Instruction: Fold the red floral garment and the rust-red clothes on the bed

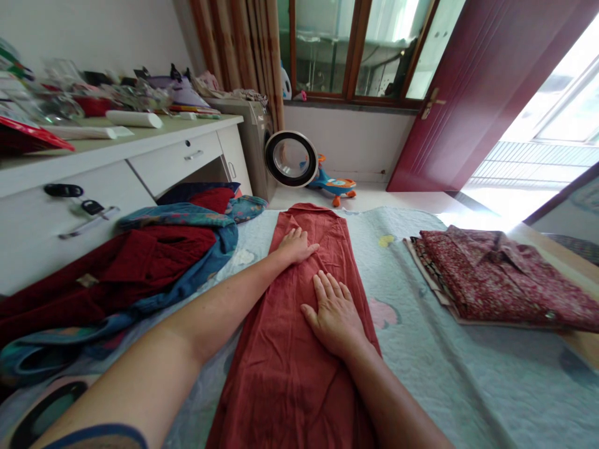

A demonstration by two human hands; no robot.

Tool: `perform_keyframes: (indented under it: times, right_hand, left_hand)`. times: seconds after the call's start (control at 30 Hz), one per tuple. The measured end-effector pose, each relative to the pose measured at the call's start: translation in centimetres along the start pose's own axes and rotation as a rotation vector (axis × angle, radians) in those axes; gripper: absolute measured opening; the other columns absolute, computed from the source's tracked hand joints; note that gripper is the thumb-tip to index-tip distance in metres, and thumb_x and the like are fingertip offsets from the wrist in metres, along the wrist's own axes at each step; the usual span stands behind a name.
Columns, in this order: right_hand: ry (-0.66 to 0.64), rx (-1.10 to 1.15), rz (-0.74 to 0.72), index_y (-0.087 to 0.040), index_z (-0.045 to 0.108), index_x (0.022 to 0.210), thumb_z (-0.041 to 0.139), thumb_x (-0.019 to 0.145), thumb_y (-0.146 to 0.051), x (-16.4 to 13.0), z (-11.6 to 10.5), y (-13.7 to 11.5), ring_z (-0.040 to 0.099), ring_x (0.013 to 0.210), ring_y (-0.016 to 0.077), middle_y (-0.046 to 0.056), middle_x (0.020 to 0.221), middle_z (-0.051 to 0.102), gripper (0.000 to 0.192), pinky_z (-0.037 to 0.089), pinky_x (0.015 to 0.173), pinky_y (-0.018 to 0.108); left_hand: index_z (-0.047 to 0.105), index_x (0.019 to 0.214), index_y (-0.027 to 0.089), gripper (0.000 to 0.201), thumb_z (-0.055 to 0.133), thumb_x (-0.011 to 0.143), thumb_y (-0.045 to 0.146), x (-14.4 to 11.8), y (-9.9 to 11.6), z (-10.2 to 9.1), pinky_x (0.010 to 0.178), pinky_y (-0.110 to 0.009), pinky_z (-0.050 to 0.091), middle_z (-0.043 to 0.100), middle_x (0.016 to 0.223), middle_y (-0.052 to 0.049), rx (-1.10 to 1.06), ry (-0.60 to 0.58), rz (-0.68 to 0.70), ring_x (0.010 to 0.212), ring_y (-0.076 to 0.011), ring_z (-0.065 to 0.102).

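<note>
A rust-red garment, seemingly a pair of trousers or a folded shirt, lies lengthwise on the pale blue bedcover. It forms a long strip with light creases. Flat on its upper left part rests my left hand, fingers stretched out. My right hand presses on the cloth a little lower and to the right, its fingers slightly spread. Neither hand grips the fabric. The garment's near end runs out of view at the bottom.
On the right sits a stack of folded clothes with a red patterned shirt on top. Dark red clothing and denim are heaped at left, beside a white drawer desk. Beyond are a washing machine's open door and a blue-orange toy.
</note>
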State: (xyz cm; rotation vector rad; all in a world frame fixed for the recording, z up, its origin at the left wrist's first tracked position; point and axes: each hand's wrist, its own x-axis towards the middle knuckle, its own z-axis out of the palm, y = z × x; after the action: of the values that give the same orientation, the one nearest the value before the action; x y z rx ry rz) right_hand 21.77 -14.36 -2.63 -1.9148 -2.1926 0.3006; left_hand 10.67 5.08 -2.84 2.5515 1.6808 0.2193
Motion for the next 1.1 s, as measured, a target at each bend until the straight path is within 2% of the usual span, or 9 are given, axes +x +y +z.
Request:
perform_keyframes:
  times: [0.1, 0.17, 0.33, 0.57, 0.73, 0.9, 0.97, 1.1]
  right_hand:
    - [0.002, 0.001, 0.001, -0.016, 0.029, 0.153, 0.038, 0.094, -0.056, 0.0, 0.0, 0.0, 0.018, 0.148, 0.0261, 0.006, 0.161, 0.022, 0.072, 0.014, 0.119, 0.045]
    - [0.002, 0.004, -0.002, -0.016, 0.029, 0.153, 0.038, 0.094, -0.056, 0.0, 0.1, 0.0, 0.018, 0.148, 0.026, 0.006, 0.161, 0.023, 0.073, 0.014, 0.119, 0.045]
    - [0.004, 0.01, 0.002, -0.016, 0.03, 0.153, 0.038, 0.094, -0.056, 0.0, 0.1, 0.1, 0.019, 0.148, 0.0261, 0.006, 0.161, 0.022, 0.072, 0.015, 0.119, 0.045]
    - [0.013, 0.017, -0.005, -0.016, 0.029, 0.153, 0.038, 0.094, -0.057, -0.1, 0.1, 0.0, 0.018, 0.148, 0.0245, 0.007, 0.16, 0.023, 0.073, 0.014, 0.119, 0.044]
    - [0.011, 0.017, 0.0, -0.016, 0.03, 0.153, 0.038, 0.094, -0.057, -0.1, 0.0, 0.0, 0.018, 0.148, 0.0246, 0.007, 0.16, 0.023, 0.073, 0.015, 0.119, 0.045]
    - [0.009, 0.002, -0.005, -0.014, 0.031, 0.152, 0.037, 0.094, -0.057, -0.1, 0.0, 0.0, 0.018, 0.148, 0.0249, 0.008, 0.16, 0.024, 0.072, 0.015, 0.119, 0.045]
    - [0.01, -0.002, -0.005, -0.014, 0.031, 0.152, 0.037, 0.094, -0.056, -0.1, 0.0, 0.0, 0.019, 0.147, 0.025, 0.009, 0.16, 0.025, 0.072, 0.015, 0.118, 0.045]
    - [0.007, -0.004, -0.005, -0.014, 0.031, 0.152, 0.037, 0.094, -0.056, -0.1, -0.1, 0.0, 0.018, 0.148, 0.025, 0.008, 0.16, 0.024, 0.071, 0.014, 0.119, 0.044]
  left_hand:
    - [0.033, 0.149, 0.01, 0.085, 0.036, 0.088, 0.069, -0.2, 0.6, 0.8, 0.116, -0.045, 0.021, 0.024, 0.158, -0.021, 0.01, -0.07, -0.085, 0.148, -0.0349, 0.018]
    - [0.027, 0.152, 0.012, 0.089, 0.032, 0.087, 0.073, 0.2, 0.4, 1.1, 0.117, -0.047, 0.018, 0.019, 0.161, -0.019, -0.002, -0.087, -0.112, 0.149, -0.0347, 0.012]
    - [0.023, 0.154, 0.017, 0.089, 0.027, 0.086, 0.074, 2.2, -0.5, 1.4, 0.118, -0.05, 0.016, 0.019, 0.161, -0.016, -0.008, -0.071, -0.149, 0.149, -0.0332, 0.013]
    - [0.028, 0.153, 0.017, 0.085, 0.023, 0.088, 0.073, 3.7, -1.1, 1.2, 0.117, -0.052, 0.017, 0.022, 0.16, -0.018, -0.001, -0.061, -0.181, 0.148, -0.0346, 0.018]
    - [0.027, 0.152, 0.015, 0.075, 0.022, 0.094, 0.062, 2.4, 0.3, 0.3, 0.118, -0.05, 0.013, 0.02, 0.16, -0.018, -0.009, -0.064, -0.18, 0.149, -0.0332, 0.014]
    - [0.023, 0.154, 0.018, 0.069, 0.03, 0.095, 0.054, -0.2, 2.9, 0.4, 0.118, -0.05, 0.013, 0.019, 0.161, -0.019, 0.023, -0.116, -0.041, 0.148, -0.0347, 0.014]
    - [0.021, 0.154, 0.019, 0.07, 0.031, 0.095, 0.055, -0.6, 3.2, 0.7, 0.118, -0.05, 0.013, 0.018, 0.161, -0.018, 0.031, -0.121, -0.025, 0.149, -0.035, 0.012]
    - [0.017, 0.156, 0.02, 0.076, 0.029, 0.093, 0.062, 0.2, 3.0, 1.1, 0.118, -0.051, 0.012, 0.016, 0.162, -0.017, 0.025, -0.074, -0.084, 0.149, -0.0363, 0.011]
